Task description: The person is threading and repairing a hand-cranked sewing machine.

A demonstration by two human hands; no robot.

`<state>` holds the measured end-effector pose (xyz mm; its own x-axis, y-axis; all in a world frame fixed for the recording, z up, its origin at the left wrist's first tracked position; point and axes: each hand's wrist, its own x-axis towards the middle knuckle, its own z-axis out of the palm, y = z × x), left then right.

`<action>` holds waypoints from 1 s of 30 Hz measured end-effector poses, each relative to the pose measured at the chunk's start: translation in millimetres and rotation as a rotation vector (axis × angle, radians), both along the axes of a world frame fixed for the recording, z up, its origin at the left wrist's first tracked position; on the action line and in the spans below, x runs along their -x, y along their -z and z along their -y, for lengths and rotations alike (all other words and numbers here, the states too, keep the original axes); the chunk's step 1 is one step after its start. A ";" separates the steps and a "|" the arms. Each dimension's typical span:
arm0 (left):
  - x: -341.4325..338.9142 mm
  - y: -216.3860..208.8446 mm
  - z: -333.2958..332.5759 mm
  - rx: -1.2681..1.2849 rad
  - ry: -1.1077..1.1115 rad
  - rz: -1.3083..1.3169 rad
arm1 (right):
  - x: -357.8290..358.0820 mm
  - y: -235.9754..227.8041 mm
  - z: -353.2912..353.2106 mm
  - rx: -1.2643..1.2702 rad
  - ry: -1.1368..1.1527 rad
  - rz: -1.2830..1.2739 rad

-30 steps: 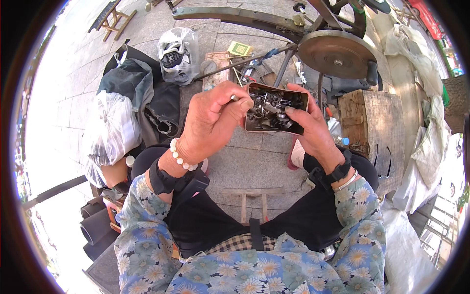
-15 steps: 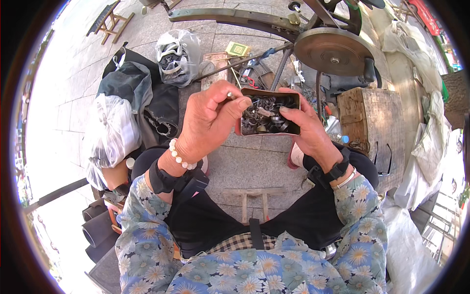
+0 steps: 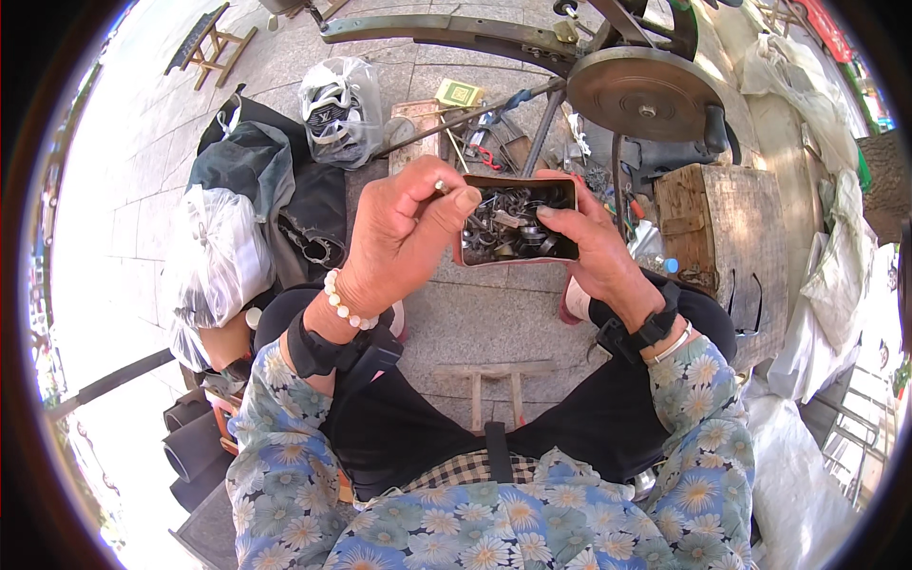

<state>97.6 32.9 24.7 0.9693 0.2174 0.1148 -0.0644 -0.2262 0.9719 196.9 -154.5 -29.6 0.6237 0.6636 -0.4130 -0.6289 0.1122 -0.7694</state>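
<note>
Outdoors, above grey paving (image 3: 480, 328). Pinching a small metal rod (image 3: 440, 187) between thumb and finger of the left hand (image 3: 401, 228); cannot tell whether touching anything with its lower end. Gripping with the right hand (image 3: 600, 242) a tin (image 3: 513, 184) by its right side, thumb over the metal parts (image 3: 499, 228) inside. Near, rightward of this hand, a wooden box (image 3: 746, 209) with glasses (image 3: 748, 305). Beyond the left hand, a clear bag (image 3: 372, 123) of shoes (image 3: 332, 106). Farther, beyond both hands, a machine (image 3: 456, 28) with round wheel (image 3: 608, 90).

Box (image 3: 560, 194) contents unclear.
Metal parts (image 3: 508, 223) too small and jumbled to tell singly; right hand (image 3: 598, 245) partly hidden behind box; machine (image 3: 646, 87) cut off by top edge.
</note>
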 end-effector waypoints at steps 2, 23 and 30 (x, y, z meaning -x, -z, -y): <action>1.9 -1.1 0.5 -0.002 0.039 -0.020 | 1.4 1.3 -2.3 0.017 -0.001 0.020; 1.3 13.2 -7.1 -0.178 0.029 0.007 | -2.0 3.3 -0.8 -0.002 0.054 0.099; 4.0 8.3 -3.1 -0.068 0.043 -0.072 | -1.9 0.8 2.8 0.013 0.050 0.065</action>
<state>93.6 35.9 16.5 0.9839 0.1694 0.0575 -0.0060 -0.2899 0.9570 198.8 -157.3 -30.4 0.6817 0.6258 -0.3790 -0.5717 0.1324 -0.8097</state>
